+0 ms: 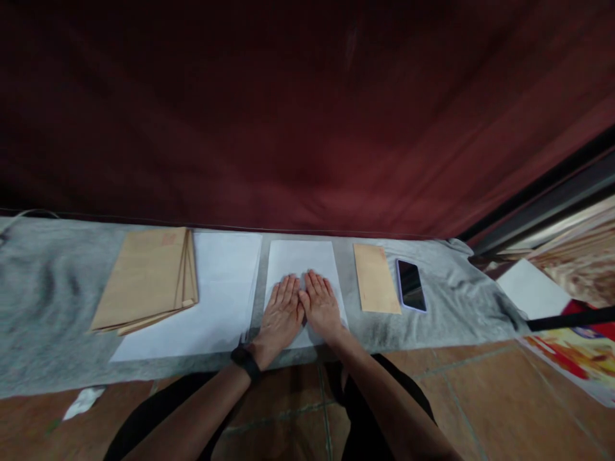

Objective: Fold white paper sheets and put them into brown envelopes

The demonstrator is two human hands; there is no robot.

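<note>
A white sheet of paper (302,253) lies on the grey cloth in front of me. Flat on it rests my left hand (282,310), fingers stretched out and holding nothing. Beside it my right hand (323,307) also lies flat on the sheet, and the two thumbs meet in the middle. To the left is a stack of white paper (221,288), partly covered by several brown envelopes (144,275). One small brown envelope (377,278) lies on the right, with a phone (411,285) in a pale purple case next to it.
Grey cloth (48,288) covers the long surface, with folds toward its right end (461,288). A dark red curtain (307,128) hangs behind it. On the tiled floor (461,390) lies a crumpled white tissue (84,401). A white board-like piece (533,288) and colourful printed packaging (581,355) are at far right.
</note>
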